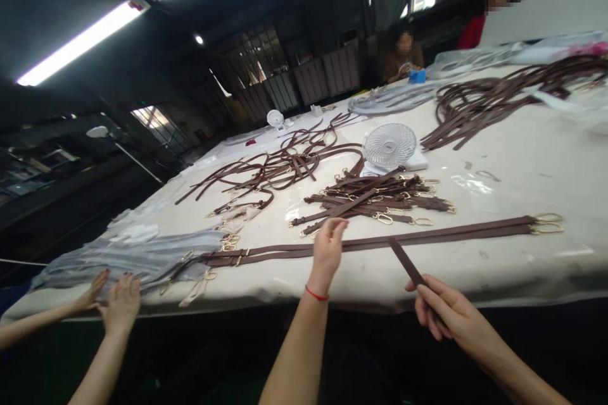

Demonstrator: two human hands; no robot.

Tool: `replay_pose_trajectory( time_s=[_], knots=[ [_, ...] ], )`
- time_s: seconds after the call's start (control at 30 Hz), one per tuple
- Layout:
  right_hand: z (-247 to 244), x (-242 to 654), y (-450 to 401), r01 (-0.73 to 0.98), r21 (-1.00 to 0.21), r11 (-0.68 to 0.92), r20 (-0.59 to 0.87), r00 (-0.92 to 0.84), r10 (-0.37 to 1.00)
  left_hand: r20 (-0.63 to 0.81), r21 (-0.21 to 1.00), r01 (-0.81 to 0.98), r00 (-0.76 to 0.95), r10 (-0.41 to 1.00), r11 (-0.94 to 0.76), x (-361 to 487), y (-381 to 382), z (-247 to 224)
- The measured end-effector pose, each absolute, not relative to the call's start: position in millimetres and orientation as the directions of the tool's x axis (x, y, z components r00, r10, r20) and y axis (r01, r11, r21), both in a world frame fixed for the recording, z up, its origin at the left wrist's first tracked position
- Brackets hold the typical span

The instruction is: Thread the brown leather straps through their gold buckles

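Note:
My right hand [444, 309] is closed around one end of a short brown strap [405, 261], whose free end points up and left over the table edge. My left hand [327, 250], with a red cord at the wrist, is raised in front of the long brown straps [456, 233]. Its fingers are bent together, and I cannot make out anything between them. The long straps lie side by side along the near edge, with gold clasps [547, 223] at their right end. Just behind my left hand is a pile of short brown straps with gold hardware [375, 199].
A co-worker's hands [118, 304] press on plastic-wrapped straps [142, 253] at the left. A white fan [390, 145] stands behind the pile. Loose brown straps [289, 164] and another heap [479, 104] lie farther back on the pale tabletop [513, 183]. Two people sit across the table.

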State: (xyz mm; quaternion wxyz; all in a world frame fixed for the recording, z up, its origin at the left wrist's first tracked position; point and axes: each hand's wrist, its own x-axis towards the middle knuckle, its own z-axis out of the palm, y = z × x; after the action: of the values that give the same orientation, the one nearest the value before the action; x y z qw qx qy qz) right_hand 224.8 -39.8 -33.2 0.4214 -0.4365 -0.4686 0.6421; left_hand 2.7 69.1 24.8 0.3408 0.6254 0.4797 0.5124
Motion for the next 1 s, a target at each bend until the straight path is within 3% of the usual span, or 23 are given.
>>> replay_pose_trajectory(
  time_s=[0.1, 0.17, 0.37, 0.5, 0.63, 0.8, 0.9, 1.0],
  knots=[
    [-44, 234, -48, -0.142, -0.963, -0.228, -0.188, -0.249, 0.95, 0.341, 0.705, 0.684, -0.092, 0.936, -0.189, -44, 119, 26],
    [-50, 233, -52, -0.148, -0.958, -0.246, -0.199, -0.271, 0.942, 0.284, 0.604, 0.787, -0.065, 0.957, -0.126, -65, 142, 22],
    [-55, 222, -58, -0.149, -0.948, -0.281, -0.223, -0.317, 0.922, 0.13, 0.522, 0.845, 0.054, 0.99, -0.115, -78, 163, 9],
    [-52, 217, -57, -0.126, -0.946, -0.3, -0.237, -0.364, 0.901, 0.075, 0.58, 0.807, 0.084, 0.994, -0.112, -75, 165, 10],
    [-51, 214, -58, -0.115, -0.941, -0.317, -0.25, -0.39, 0.886, 0.043, 0.741, 0.666, 0.078, 0.996, -0.084, -75, 168, 27],
    [-52, 212, -62, -0.1, -0.944, -0.316, -0.252, -0.402, 0.88, 0.096, 0.944, 0.314, 0.021, 0.995, -0.097, -88, 173, 84],
    [-57, 210, -66, -0.085, -0.942, -0.324, -0.266, -0.397, 0.878, 0.136, 0.99, 0.032, -0.071, 0.988, -0.134, -100, 163, 116],
    [-66, 209, -69, -0.05, -0.932, -0.36, -0.311, -0.403, 0.861, 0.062, 0.914, -0.383, -0.2, 0.978, -0.136, -101, 137, 122]
  ],
)
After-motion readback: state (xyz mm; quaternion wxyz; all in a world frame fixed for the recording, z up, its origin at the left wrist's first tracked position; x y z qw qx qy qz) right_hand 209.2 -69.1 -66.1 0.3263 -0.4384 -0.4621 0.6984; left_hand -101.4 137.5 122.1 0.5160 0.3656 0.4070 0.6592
